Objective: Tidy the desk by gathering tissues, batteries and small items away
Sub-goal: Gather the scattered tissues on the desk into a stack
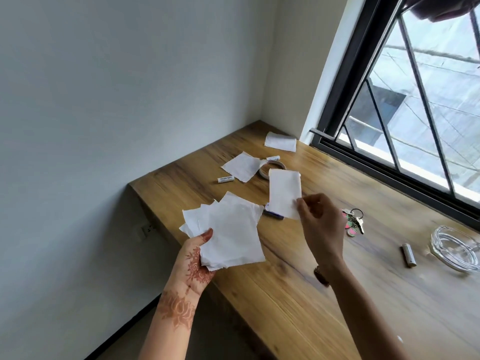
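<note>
You are reaching over a wooden desk [298, 294] by the window [415, 100].
Your left hand [197, 258] is gripping a tissue pile [231, 235]; your right hand [319, 224] is pinching one tissue [284, 193] near what may be a tape ring [265, 170].

The glass ashtray [437, 242] is cut off by the right edge, and a dark shape [441, 7] in the far right corner is too blurred to name. The tissue [284, 193] pinched in the right hand [322, 224] covers part of the tape roll [261, 172] and one end of a battery [272, 215]. The stack of tissues [233, 235] hides the fingers of the left hand [194, 258], and the right hand hides part of what seems to be a bunch of keys [354, 222].
</note>
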